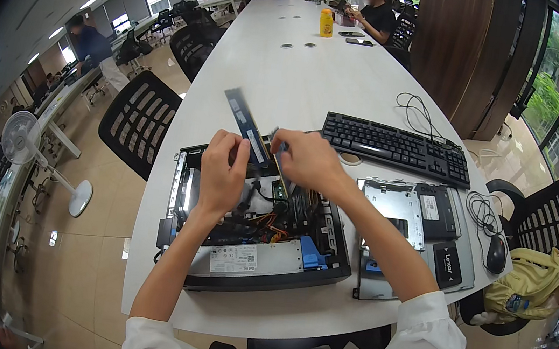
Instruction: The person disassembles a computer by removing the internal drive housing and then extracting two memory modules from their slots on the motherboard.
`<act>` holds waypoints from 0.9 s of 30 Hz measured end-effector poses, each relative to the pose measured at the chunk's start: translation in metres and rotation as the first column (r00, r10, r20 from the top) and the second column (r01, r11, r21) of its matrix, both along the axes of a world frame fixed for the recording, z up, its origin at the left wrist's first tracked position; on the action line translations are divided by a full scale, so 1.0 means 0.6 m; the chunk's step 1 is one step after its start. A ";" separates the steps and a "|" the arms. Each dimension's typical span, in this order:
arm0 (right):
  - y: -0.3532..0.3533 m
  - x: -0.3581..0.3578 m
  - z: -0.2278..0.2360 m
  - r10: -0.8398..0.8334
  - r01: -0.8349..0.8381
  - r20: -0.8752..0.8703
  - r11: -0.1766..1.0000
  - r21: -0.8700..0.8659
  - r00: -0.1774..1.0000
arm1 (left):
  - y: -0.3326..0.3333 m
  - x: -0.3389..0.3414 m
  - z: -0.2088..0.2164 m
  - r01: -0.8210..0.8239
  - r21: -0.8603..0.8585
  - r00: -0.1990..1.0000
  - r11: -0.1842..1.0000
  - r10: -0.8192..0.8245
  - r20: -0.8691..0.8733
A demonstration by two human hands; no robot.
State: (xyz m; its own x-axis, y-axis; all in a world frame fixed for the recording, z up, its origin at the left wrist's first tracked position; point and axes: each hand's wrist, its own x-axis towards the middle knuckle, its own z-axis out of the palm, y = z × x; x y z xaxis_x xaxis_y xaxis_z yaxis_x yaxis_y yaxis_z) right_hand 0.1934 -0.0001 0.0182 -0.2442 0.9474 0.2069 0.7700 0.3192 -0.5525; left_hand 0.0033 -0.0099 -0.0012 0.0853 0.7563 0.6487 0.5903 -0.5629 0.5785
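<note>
My left hand (222, 170) pinches the lower end of a memory module (245, 117), a dark stick with pale labels that slants up to the left. Close beside it, the fingers of my right hand (309, 161) are closed on a second memory module (282, 173), mostly hidden and a little blurred. Both hands are above an opened desktop computer case (282, 263), which lies flat on the white table. Coloured cables (269, 226), a blue plastic latch (313, 253) and a silver metal panel with a label show inside it.
Right of the case lies a removed cover (388, 288) with a metal bracket (392, 207), an optical drive (437, 213) and a black solid-state drive (450, 262) on it. A keyboard (396, 147), mouse (496, 254) and yellow bottle (326, 23) are on the table (239, 49). A person sits farther back.
</note>
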 end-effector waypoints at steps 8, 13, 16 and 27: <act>-0.014 0.072 0.020 0.142 -0.130 -0.563 0.990 0.061 0.814 | -0.005 0.014 -0.009 0.439 -0.234 0.899 0.867 -0.424 0.115; -0.059 0.128 0.025 0.147 -0.137 -0.563 0.989 0.060 0.813 | -0.030 0.037 0.001 0.544 -0.289 0.820 0.788 -0.572 -0.015; -0.099 0.189 0.039 -0.045 0.013 -0.651 0.998 -0.054 0.758 | -0.033 0.041 -0.005 0.493 -0.259 0.855 0.831 -0.518 -0.036; -0.228 0.425 -0.042 -0.427 0.378 -0.286 0.901 -0.211 0.858 | -0.032 0.034 -0.017 0.338 0.122 0.810 0.933 -0.223 -0.542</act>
State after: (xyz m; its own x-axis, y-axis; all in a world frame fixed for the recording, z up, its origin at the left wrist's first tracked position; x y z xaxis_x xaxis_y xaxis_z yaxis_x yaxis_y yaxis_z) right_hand 0.4482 -0.1370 -0.0071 0.2205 0.9734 0.0631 0.5887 -0.0812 -0.8042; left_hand 0.0239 -0.0294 -0.0116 0.6355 0.5034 0.5855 0.5647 -0.8201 0.0921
